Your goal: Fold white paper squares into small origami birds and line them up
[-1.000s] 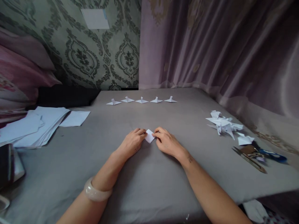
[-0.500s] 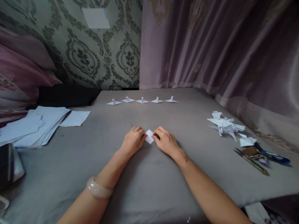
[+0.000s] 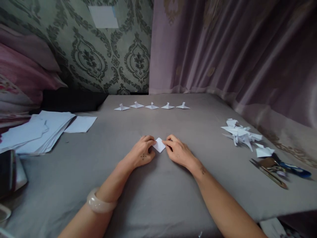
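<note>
A small white folded paper [image 3: 159, 145], diamond-shaped from above, lies between my hands on the grey cloth. My left hand [image 3: 143, 152] pinches its left corner, with the fingers curled and the thumb below. At the opposite corner, the fingertips of my right hand [image 3: 178, 151] press on the paper. Beyond the hands, several white folded paper pieces [image 3: 152, 106] stand in a row, each with a small upright part at its middle.
On the left lie a stack of white sheets [image 3: 53, 132] and a smaller pile of paper [image 3: 81, 124]. To the right are a heap of folded paper pieces [image 3: 241, 133], scissors [image 3: 268, 173] and a blue-handled tool [image 3: 296, 170]. A dark phone-like object [image 3: 7, 172] sits at the left edge.
My left thumb has moved down and away from the paper's edge, and my right hand has shifted slightly right. The paper stays between the hands. The view has shifted a little.
</note>
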The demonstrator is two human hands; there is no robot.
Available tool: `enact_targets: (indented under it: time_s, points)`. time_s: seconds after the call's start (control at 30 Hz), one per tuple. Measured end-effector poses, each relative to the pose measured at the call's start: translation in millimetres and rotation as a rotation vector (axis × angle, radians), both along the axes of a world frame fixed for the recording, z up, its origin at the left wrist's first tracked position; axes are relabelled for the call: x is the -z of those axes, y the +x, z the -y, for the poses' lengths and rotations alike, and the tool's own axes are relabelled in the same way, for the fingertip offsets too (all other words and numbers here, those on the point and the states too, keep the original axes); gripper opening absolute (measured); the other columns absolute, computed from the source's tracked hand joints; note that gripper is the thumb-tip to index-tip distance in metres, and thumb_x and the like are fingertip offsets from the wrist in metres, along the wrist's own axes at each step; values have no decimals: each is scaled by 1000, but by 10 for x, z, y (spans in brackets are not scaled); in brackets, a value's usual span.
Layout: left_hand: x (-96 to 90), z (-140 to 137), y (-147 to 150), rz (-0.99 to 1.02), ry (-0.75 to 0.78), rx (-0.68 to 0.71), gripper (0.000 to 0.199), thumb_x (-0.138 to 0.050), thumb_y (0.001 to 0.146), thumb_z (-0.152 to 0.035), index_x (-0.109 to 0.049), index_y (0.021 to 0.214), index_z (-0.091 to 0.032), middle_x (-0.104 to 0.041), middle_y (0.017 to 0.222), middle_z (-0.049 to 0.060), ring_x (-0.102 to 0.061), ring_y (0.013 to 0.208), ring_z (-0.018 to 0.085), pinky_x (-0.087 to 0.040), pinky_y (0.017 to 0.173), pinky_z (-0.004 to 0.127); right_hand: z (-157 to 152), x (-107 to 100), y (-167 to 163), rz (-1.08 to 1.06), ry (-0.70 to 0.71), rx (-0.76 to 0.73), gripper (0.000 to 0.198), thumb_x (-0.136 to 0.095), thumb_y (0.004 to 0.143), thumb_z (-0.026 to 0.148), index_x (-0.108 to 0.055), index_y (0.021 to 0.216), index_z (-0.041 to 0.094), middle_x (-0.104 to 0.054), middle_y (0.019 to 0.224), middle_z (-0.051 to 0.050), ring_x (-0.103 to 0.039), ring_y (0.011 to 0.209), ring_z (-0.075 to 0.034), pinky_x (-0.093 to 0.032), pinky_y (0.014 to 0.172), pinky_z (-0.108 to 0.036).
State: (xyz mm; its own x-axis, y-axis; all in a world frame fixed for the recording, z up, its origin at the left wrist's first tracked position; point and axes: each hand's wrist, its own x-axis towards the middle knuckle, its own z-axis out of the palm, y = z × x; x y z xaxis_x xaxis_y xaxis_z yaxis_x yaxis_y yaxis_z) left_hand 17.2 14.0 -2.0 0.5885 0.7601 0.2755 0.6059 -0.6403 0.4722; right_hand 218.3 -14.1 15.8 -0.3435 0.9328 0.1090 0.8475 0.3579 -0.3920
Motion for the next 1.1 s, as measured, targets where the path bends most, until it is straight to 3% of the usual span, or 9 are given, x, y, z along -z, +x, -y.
enact_targets:
  time_s: [0.27,0.53,1.1]
  points:
    - [11,-65,-61,93,-101,-26,17,-57,84,-22,-67,96,-16,-63,101,9,-57,90,19,-46,82,32,35,-68,51,-80,-63,11,26,-49,85,20,-66,105,23,-58,107,-3,-55,77,-11,-41,69,-24]
    - [86,-79,-52,69,-38,-26,29,-69,78,-32,-67,103,-16,-62,103,11,-57,90,21,-47,83,34,33,-85,57,-62,-40,-1,23,-49,85,18,-64,102,22,-60,103,-3,-57,78,-12,-41,71,-24]
    - [63,-93,-81,89,-12,61,26,-51,91,-33,-67,104,-18,-62,102,10,-56,90,19,-46,83,33,54,-80,40,-30,-18,24,21,-53,88,32,-62,105,24,-60,108,-2,-59,88,-14,-41,72,-26]
